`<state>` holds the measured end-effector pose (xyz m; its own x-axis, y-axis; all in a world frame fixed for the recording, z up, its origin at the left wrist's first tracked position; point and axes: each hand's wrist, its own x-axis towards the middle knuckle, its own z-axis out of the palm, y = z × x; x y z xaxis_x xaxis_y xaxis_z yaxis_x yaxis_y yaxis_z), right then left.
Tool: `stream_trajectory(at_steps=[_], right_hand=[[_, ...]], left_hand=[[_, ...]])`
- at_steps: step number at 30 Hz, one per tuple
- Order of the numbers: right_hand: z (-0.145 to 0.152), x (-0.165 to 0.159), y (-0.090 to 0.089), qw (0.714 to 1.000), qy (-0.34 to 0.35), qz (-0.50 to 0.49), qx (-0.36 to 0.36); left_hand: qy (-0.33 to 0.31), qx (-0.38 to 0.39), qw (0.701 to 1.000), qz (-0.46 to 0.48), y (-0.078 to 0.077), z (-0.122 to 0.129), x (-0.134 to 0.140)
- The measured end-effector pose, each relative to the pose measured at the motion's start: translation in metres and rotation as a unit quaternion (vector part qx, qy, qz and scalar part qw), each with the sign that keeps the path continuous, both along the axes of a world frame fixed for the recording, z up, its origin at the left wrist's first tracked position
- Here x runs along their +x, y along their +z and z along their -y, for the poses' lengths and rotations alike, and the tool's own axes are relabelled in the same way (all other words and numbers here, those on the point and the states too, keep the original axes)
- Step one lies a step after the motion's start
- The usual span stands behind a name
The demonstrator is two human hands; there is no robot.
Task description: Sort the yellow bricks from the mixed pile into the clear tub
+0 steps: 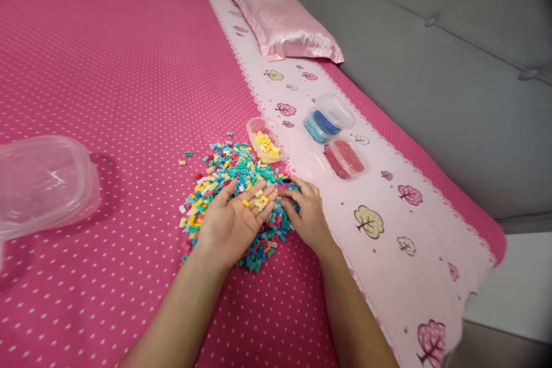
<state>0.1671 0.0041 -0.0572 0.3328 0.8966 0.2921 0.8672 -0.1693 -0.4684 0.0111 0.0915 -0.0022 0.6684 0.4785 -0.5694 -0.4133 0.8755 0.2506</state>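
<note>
My left hand [235,221] is palm up, its fingers stretched out flat over the brick pile. Several small yellow toy bricks [261,201] lie on its fingers, pale and bright ones together. At the right edge of the pile is my right hand [308,213], palm down with bent fingers. Its thumb and index tips are close together beside my left fingertips; whatever is between them is too small to make out. Beneath both hands spreads a heap of mixed-colour toy bricks [241,169], partly hidden by them. Just beyond it, a clear tub [255,125] holds yellow bricks [266,144].
Clear containers of blue bricks [326,122] and red bricks [345,158] stand to the right on the bed's white printed band. At the left is a large clear plastic tub [43,184]. A pink satin pillow [288,23] lies farther back, beside a grey padded headboard [414,69].
</note>
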Motion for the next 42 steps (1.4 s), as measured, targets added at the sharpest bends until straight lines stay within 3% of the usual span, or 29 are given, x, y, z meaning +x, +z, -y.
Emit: stream_trajectory(at_steps=[11, 17, 25, 29, 32, 37, 42], right_hand=[[0.0, -0.002, 0.0, 1.0, 0.011, -0.007, 0.01], [-0.002, -0.004, 0.002, 0.998, -0.022, -0.031, 0.044], [-0.004, -0.023, 0.022, 0.987, -0.007, -0.05, 0.15], [-0.004, -0.039, 0.028, 0.985, 0.03, -0.042, 0.165], [-0.004, -0.041, 0.027, 0.986, 0.046, -0.025, 0.157], [-0.005, -0.023, 0.018, 0.985, -0.025, -0.012, 0.167], [-0.013, -0.005, 0.002, 0.992, -0.025, 0.022, 0.123]], left_hand=[[0.0, -0.002, 1.0, -0.002, 0.001, 0.0, 0.0], [0.007, 0.002, 1.0, -0.001, 0.0, 0.001, 0.0], [0.006, -0.005, 1.0, 0.017, -0.001, 0.0, 0.0], [-0.007, -0.004, 0.999, 0.034, -0.002, 0.0, -0.002], [-0.002, -0.009, 0.999, 0.043, -0.001, 0.0, -0.002], [0.011, -0.015, 1.0, 0.01, 0.002, 0.001, 0.0], [0.014, -0.004, 1.0, -0.002, 0.002, 0.001, 0.001]])
